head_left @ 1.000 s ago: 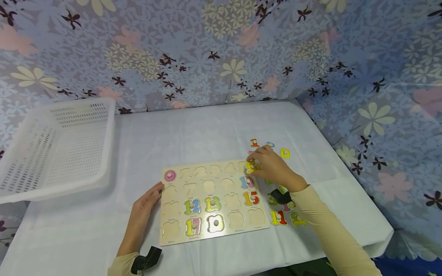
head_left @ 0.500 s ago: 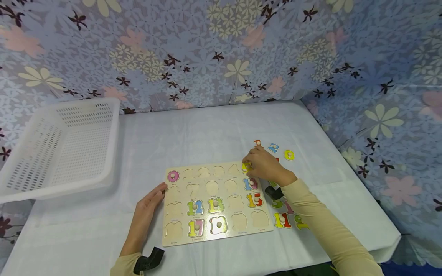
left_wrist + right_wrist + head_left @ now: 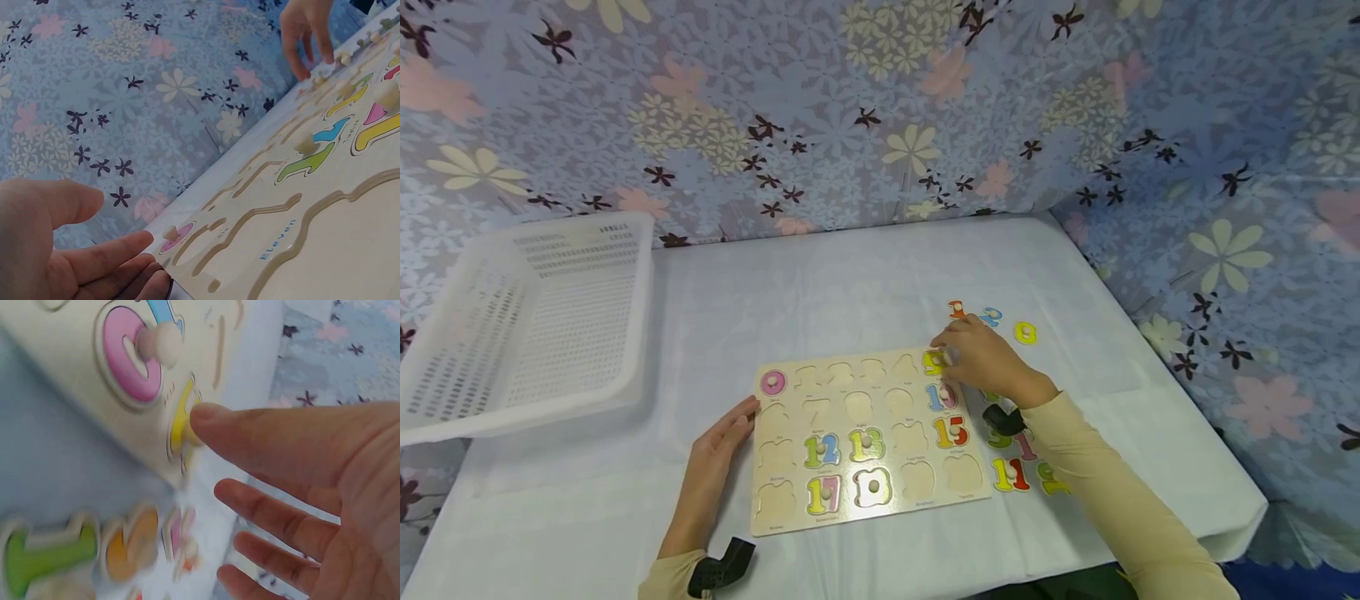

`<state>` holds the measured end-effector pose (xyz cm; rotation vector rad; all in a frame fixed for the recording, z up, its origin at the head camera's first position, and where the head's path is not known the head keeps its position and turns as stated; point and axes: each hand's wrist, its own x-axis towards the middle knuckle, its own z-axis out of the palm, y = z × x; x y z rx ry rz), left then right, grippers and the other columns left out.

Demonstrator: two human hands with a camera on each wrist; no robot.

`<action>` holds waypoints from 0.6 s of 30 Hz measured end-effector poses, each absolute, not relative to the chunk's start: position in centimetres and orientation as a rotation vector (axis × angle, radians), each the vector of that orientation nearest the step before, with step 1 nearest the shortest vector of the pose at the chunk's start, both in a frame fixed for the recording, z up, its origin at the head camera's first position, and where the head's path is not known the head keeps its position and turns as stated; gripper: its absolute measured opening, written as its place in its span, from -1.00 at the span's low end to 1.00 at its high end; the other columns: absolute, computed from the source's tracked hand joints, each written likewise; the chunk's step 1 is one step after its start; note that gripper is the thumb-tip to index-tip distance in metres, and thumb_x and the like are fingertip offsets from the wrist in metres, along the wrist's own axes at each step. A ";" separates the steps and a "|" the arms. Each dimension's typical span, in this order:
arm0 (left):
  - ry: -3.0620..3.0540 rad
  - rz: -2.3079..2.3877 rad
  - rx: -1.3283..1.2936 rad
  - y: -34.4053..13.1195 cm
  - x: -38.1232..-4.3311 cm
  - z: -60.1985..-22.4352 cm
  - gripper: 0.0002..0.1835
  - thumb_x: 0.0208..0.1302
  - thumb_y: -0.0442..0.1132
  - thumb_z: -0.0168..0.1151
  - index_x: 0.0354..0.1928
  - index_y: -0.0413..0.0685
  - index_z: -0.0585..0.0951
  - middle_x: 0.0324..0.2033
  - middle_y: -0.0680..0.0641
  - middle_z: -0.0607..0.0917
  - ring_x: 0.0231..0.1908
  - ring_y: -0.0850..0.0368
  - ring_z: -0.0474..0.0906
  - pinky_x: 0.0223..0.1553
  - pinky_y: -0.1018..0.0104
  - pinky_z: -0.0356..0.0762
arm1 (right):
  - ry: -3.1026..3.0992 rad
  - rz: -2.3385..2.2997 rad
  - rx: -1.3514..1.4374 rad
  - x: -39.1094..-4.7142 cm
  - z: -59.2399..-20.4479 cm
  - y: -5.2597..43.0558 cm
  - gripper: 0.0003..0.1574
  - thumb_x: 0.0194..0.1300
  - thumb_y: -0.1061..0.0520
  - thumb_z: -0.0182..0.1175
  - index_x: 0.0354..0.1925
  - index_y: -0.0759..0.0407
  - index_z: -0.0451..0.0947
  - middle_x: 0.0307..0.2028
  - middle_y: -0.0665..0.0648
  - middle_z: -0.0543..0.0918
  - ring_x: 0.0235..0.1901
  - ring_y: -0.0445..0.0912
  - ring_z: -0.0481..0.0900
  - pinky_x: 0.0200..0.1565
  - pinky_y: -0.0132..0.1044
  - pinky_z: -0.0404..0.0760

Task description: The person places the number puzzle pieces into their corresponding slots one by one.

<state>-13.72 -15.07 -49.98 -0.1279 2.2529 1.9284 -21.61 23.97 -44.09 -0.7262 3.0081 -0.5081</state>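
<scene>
A wooden number puzzle board [image 3: 840, 421] lies on the table with several knobbed number pieces in its recesses. The yellow 5 piece [image 3: 931, 362] sits in the top right recess, lying flat in the right wrist view. My right hand [image 3: 985, 358] is over that corner, its fingers spread and not closed round the piece. In the right wrist view the thumb [image 3: 269, 440] is right at the knob of the 5; whether it touches cannot be told. Fingertips of my left hand [image 3: 718, 450] rest against the board's left edge, fingers extended.
Loose number pieces lie right of the board, among them an orange 1 [image 3: 956, 308], a blue 2 [image 3: 992, 317] and an 11 [image 3: 1011, 475]. Some are hidden under the right arm. A white plastic basket [image 3: 634, 367] stands at the left. Floral cloth [image 3: 820, 108] hangs behind.
The right hand lowered the yellow 5 piece into the top right recess, then loosened its fingers and drew back slightly to the right. The left hand stays at the board's edge.
</scene>
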 end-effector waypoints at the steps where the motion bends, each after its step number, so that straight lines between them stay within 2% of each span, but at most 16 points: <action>1: 2.252 1.930 -0.130 -15.0 -13.7 -50.0 -0.43 0.47 0.08 -0.01 0.36 -0.10 0.38 0.36 0.05 0.34 0.40 0.22 0.08 0.43 0.20 -0.03 | 3.018 -0.511 -0.712 -21.2 -43.9 24.3 -0.49 -0.01 0.19 0.51 -0.03 0.24 0.66 -0.05 0.17 0.62 0.08 0.14 0.41 0.11 0.01 0.49; 8: 2.250 1.931 -0.136 -14.9 -13.8 -50.1 -0.40 0.46 0.11 -0.02 0.36 -0.13 0.38 0.36 0.04 0.35 0.40 0.21 0.07 0.42 0.19 0.00 | 3.044 -0.609 -0.580 -17.2 -43.4 27.5 -0.51 0.07 0.22 0.45 0.02 0.21 0.63 0.03 0.17 0.57 0.14 0.11 0.33 0.12 0.07 0.46; 14: 2.262 1.912 -0.166 -14.9 -13.7 -50.2 -0.38 0.45 0.14 -0.04 0.37 -0.09 0.37 0.36 0.10 0.35 0.39 0.27 0.09 0.35 0.43 0.10 | 3.075 -0.606 -0.437 -13.3 -43.6 30.1 -0.51 0.09 0.22 0.44 0.03 0.22 0.62 0.05 0.22 0.54 0.15 0.13 0.29 0.09 0.15 0.46; 18: 2.257 1.911 -0.167 -14.8 -13.6 -50.1 -0.36 0.44 0.16 -0.03 0.38 -0.09 0.36 0.36 0.07 0.34 0.40 0.23 0.07 0.40 0.28 0.04 | 3.090 -0.609 -0.332 -10.9 -43.8 31.4 -0.47 0.05 0.25 0.45 0.04 0.24 0.61 0.03 0.24 0.54 0.14 0.16 0.29 0.07 0.18 0.47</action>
